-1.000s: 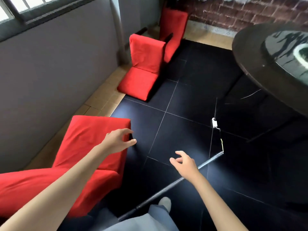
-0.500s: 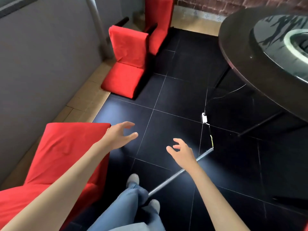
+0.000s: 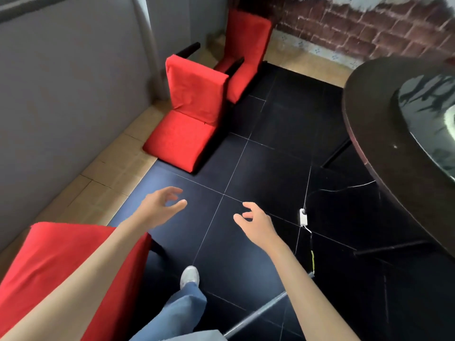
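Both hands hang over the black tiled floor [image 3: 270, 148] and hold nothing. The left hand [image 3: 157, 210] sits at about 8 o'clock from the middle of the view, fingers spread and loosely bent, thumb apart from them. The right hand [image 3: 257, 223] is near it at its 3 o'clock, fingers likewise relaxed and parted. The nearest red chair [image 3: 56, 262] fills the 7 o'clock corner; the left forearm crosses above its top edge, with the hand just past it toward 1 o'clock. A metal pole [image 3: 258, 313] lies on the floor at 5 o'clock, running under the right forearm. A small white plug box [image 3: 303, 217] on a thin cord lies near the right hand at its 3 o'clock. A second red chair [image 3: 192, 114] stands at 11 o'clock by the grey wall [image 3: 61, 94], a third chair [image 3: 246, 50] behind it at 12. A dark round table [image 3: 374, 124] takes the 3 o'clock side. One white shoe [image 3: 189, 275] shows at 6 o'clock
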Demonstrator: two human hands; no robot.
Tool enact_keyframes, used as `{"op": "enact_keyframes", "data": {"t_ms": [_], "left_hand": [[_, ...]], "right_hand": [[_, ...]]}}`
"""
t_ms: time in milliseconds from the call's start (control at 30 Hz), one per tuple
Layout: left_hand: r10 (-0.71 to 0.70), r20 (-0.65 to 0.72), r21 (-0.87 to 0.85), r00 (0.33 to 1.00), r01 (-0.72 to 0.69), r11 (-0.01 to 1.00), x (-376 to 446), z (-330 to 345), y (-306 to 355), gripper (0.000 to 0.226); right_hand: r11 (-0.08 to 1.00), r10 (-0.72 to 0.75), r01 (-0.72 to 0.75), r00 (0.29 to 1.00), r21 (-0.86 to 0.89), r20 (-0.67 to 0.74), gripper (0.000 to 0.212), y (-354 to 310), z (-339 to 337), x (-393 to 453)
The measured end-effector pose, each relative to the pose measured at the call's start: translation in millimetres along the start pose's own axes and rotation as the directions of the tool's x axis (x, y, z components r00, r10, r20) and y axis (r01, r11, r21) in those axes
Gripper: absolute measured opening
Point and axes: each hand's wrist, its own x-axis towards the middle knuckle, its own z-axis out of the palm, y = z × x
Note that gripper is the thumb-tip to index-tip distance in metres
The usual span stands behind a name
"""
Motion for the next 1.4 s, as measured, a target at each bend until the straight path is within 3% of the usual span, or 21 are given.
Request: {"op": "enact_keyframes", "data": {"t_ms": [200,467,833,1100,1400], "left_hand": [[0.031,-0.025,-0.013,0.999,-0.031,0.999,119,-35,38,0.037],[0.006,0.003,-0.049,1.0,-0.006,0.999,261,-28,92,0.038],[-0.246,-0.158,-0.19,0.956,0.215,0.958,441,-21,149,0.038],[-0.42,-0.261,-0.315,0.869,0.334,0.888,502,-37,129,0.047],[-0.587,-0.231,-0.424,0.776,0.463,0.779,595,-50,75,0.055]], "right_hand": [[1.0,0.002,-0.001,0.999,0.026,-0.038,0.056,-58,-39,93],[0.998,0.054,-0.054,0.998,0.012,-0.011,0.054,-84,-114,223],[0.98,-0.075,0.106,0.981,-0.17,0.178,0.055,-173,-221,473],[0.91,-0.103,0.253,0.905,-0.329,0.412,0.064,-249,-194,598],[0.849,-0.006,0.27,0.864,-0.453,0.504,0.069,-302,-140,719]]}}
